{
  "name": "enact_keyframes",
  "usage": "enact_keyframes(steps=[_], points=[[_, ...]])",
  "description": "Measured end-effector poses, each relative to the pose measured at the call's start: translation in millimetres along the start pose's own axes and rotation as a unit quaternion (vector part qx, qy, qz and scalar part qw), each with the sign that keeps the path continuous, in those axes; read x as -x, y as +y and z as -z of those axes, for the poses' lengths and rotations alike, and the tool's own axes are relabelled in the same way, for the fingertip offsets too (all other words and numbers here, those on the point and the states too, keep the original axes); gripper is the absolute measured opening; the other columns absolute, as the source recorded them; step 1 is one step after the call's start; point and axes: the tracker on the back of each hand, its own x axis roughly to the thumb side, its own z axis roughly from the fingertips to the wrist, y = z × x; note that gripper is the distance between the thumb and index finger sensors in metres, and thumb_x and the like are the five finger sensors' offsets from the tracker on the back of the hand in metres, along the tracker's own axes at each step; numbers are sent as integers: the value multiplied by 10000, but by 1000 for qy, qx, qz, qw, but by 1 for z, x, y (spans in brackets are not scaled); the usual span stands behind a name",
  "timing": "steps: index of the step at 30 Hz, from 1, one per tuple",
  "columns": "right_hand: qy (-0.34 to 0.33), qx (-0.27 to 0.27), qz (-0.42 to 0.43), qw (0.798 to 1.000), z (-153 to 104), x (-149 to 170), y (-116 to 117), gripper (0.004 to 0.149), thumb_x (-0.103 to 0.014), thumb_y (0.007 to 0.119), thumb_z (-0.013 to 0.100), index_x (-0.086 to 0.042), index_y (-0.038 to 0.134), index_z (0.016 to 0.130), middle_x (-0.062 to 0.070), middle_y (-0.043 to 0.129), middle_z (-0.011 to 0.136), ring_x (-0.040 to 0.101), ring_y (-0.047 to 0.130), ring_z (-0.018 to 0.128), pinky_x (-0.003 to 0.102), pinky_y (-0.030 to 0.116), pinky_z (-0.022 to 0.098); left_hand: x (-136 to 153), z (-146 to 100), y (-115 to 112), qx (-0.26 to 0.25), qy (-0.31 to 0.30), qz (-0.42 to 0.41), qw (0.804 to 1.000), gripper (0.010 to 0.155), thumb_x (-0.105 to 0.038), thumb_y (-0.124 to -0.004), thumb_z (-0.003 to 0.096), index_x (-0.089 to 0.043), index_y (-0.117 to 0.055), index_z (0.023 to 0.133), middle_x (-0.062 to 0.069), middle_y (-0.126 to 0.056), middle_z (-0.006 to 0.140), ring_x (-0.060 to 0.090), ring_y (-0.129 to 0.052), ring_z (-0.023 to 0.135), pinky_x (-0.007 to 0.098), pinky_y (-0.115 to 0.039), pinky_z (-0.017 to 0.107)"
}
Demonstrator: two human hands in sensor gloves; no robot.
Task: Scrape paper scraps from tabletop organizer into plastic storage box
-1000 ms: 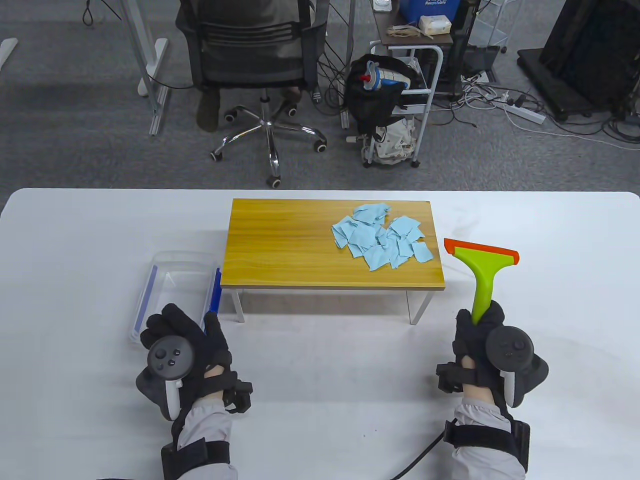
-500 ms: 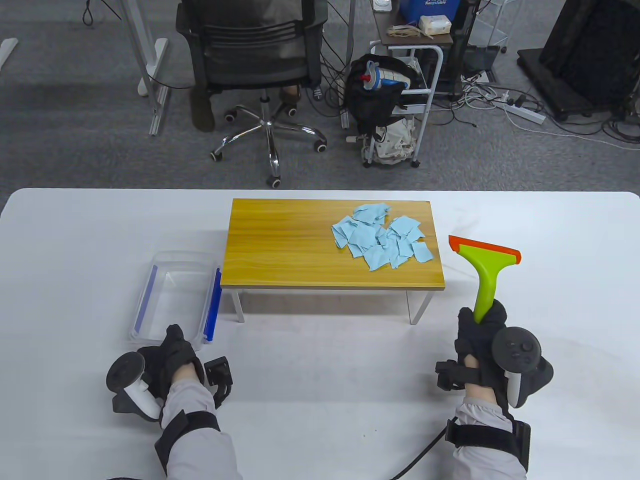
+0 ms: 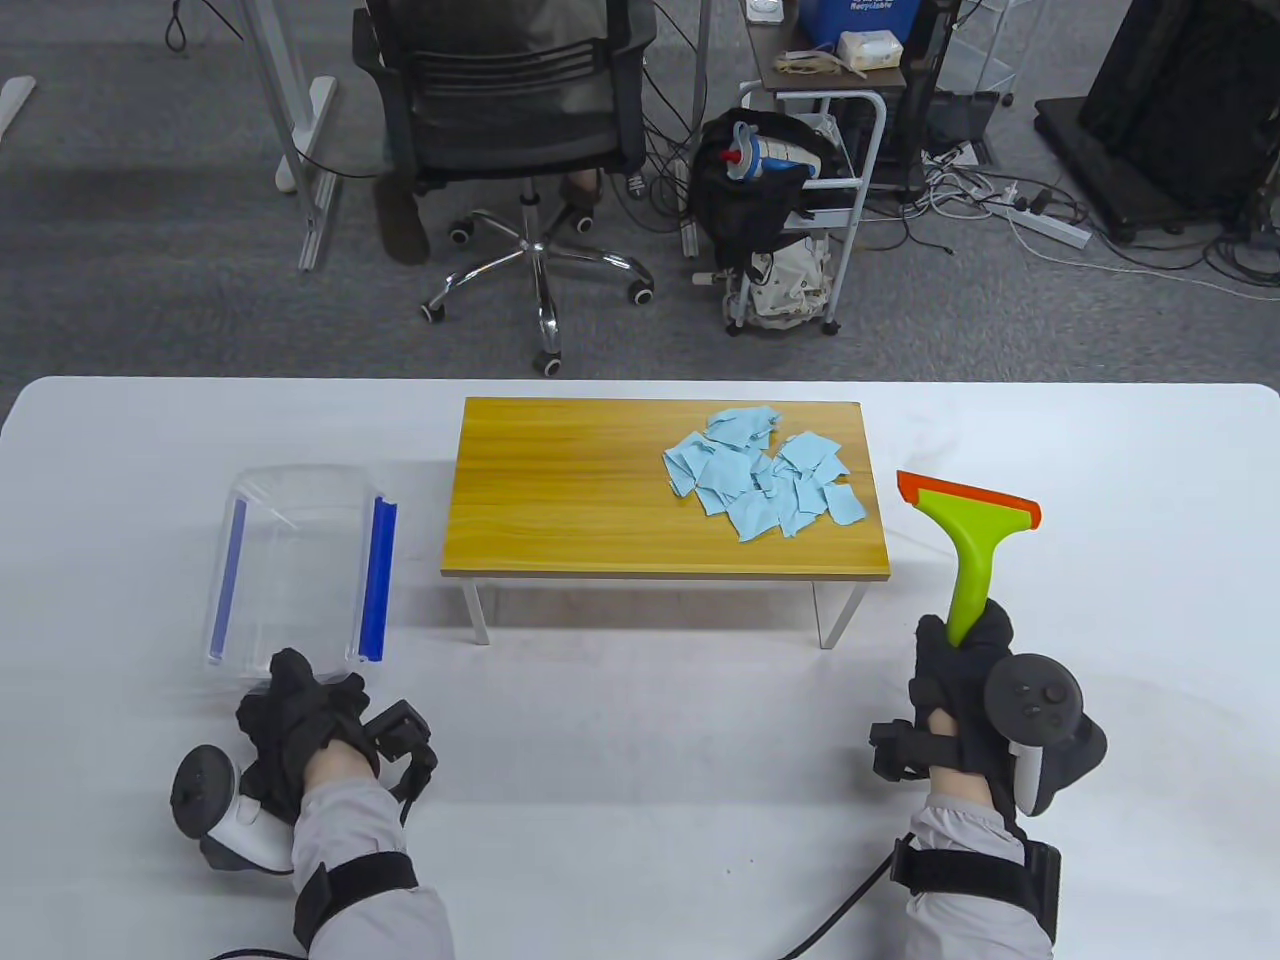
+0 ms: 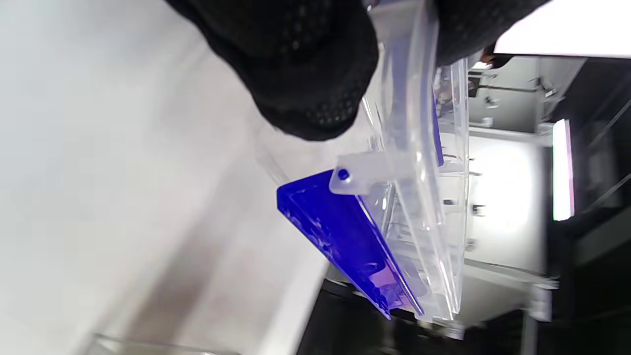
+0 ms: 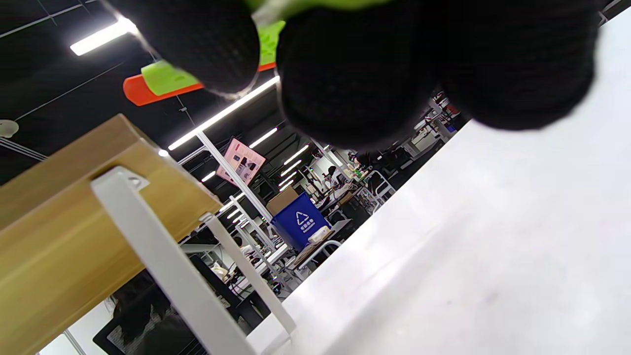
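Note:
A pile of light blue paper scraps (image 3: pixel 765 484) lies on the right part of the wooden tabletop organizer (image 3: pixel 570 490). My left hand (image 3: pixel 300 715) grips the near end of the clear plastic storage box (image 3: pixel 295 560) with blue latches and holds it lifted, left of the organizer. In the left wrist view the fingers (image 4: pixel 305 64) clamp the box's clear rim (image 4: pixel 419 162). My right hand (image 3: pixel 965 675) grips the green handle of a scraper (image 3: pixel 968 535) with an orange blade, upright to the right of the organizer. The scraper also shows in the right wrist view (image 5: pixel 162 81).
The organizer stands on white metal legs (image 5: pixel 162 266) on the white table (image 3: pixel 640 780). Beyond the table's far edge are an office chair (image 3: pixel 510 120) and a cart (image 3: pixel 800 200) on the floor.
My left hand has turned over and taken hold of the box's near end. The box has risen and shifted left, away from the organizer. The right hand with the scraper has barely moved.

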Motion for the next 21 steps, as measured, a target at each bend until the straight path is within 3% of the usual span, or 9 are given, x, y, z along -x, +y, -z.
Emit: enact_keyframes(steps=[5, 9, 12, 14, 18, 21], points=[[-7, 0, -6, 1000, -1, -2, 1, 613, -393, 855, 471, -26, 603, 894, 112, 867, 668, 204, 1027, 286, 461, 905, 269, -18, -17, -10, 70, -61, -50, 994, 646, -559, -683, 634, -143, -315, 963, 46, -669, 762, 52, -953, 389, 94, -880, 213], [-13, -2, -9, 1000, -1, -3, 2, 615, -394, 855, 470, -26, 603, 894, 112, 868, 668, 205, 1025, 288, 461, 906, 269, -35, -35, -30, 156, -105, -27, 982, 618, -588, -749, 617, -178, -442, 961, 22, -752, 693, 50, -959, 295, 100, -863, 142], [-18, -1, -10, 1000, -3, -6, 1, 614, -393, 854, 471, -26, 603, 895, 112, 867, 669, 204, 1027, 286, 461, 905, 269, -46, -46, -53, 257, -115, 18, 959, 614, -600, -799, 601, -180, -518, 950, 30, -791, 651, 65, -960, 247, 114, -854, 105], [-19, 0, -12, 1000, -3, -6, 1, 614, -394, 854, 471, -27, 603, 895, 113, 867, 670, 204, 1026, 287, 461, 906, 269, -49, -54, -74, 326, -125, 72, 934, 611, -605, -828, 587, -175, -571, 937, 38, -817, 619, 77, -957, 207, 122, -844, 80], [-14, -1, -11, 1000, -3, -5, 1, 617, -390, 850, 474, -20, 595, 897, 117, 861, 674, 205, 1024, 289, 464, 902, 272, -38, -67, -110, 422, -108, 150, 888, 611, -596, -876, 554, -161, -640, 913, 60, -848, 576, 99, -952, 157, 138, -831, 34], [-13, -1, -10, 1000, -3, -5, 1, 617, -388, 848, 476, -20, 591, 899, 119, 859, 676, 207, 1022, 290, 465, 901, 273, -23, -75, -132, 460, -93, 206, 859, 616, -575, -913, 520, -143, -681, 893, 84, -865, 547, 124, -949, 123, 156, -820, 6]])
